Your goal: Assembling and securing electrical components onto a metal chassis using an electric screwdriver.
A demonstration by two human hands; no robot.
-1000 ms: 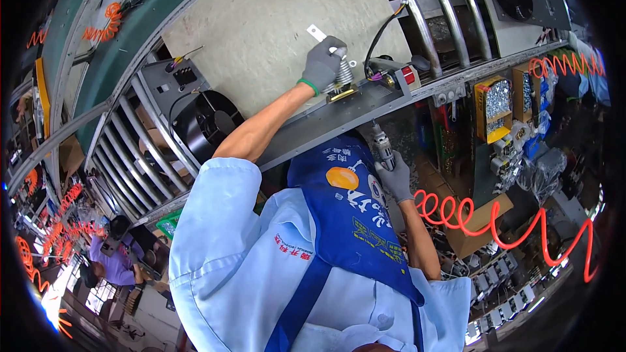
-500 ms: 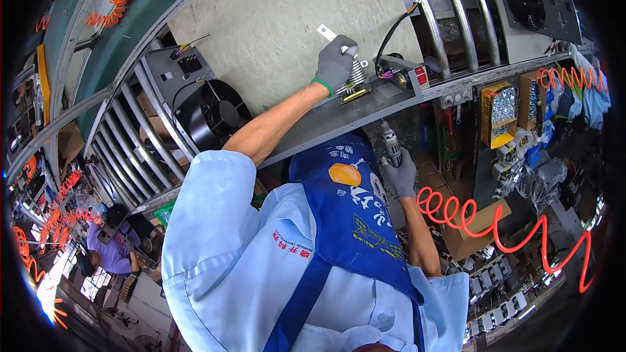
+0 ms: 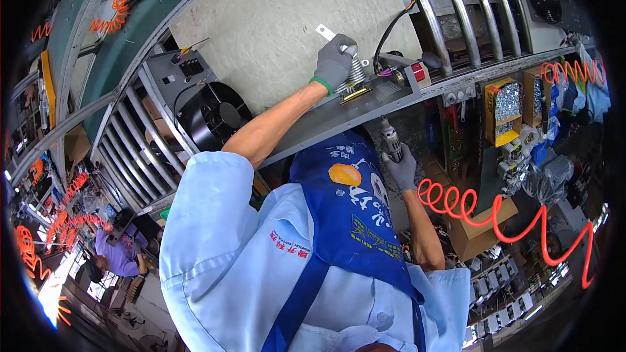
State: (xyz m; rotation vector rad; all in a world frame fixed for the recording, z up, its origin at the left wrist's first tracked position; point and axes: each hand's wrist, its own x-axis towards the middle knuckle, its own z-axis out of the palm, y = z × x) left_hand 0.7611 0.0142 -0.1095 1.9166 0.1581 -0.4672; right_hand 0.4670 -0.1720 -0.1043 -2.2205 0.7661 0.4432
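My left hand (image 3: 336, 62), in a grey glove with a green cuff, is closed round a ribbed, pale metallic part (image 3: 356, 73). A flat metal tab (image 3: 324, 31) with a hole sticks out past the hand. Below the hand, the part's lower end meets a long grey metal panel (image 3: 313, 117) at the bench edge. My right hand (image 3: 400, 166), gloved too, grips a silver pneumatic screwdriver (image 3: 390, 140) in front of the panel, its tip pointing up toward the panel and apart from the ribbed part. Black cable (image 3: 391, 29) rises from the panel's right end beside a red switch (image 3: 418, 72).
A black fan (image 3: 218, 114) on a grey panel lies at left. Metal rollers (image 3: 456, 13) flank the pale board (image 3: 280, 13). A red coiled hose (image 3: 482, 212) hangs at right, below boxes of screws (image 3: 507, 103). Another person (image 3: 117, 251) sits far left.
The whole view has shifted slightly. Both hands keep nearly the same places and grips; the screwdriver stays in front of the panel.
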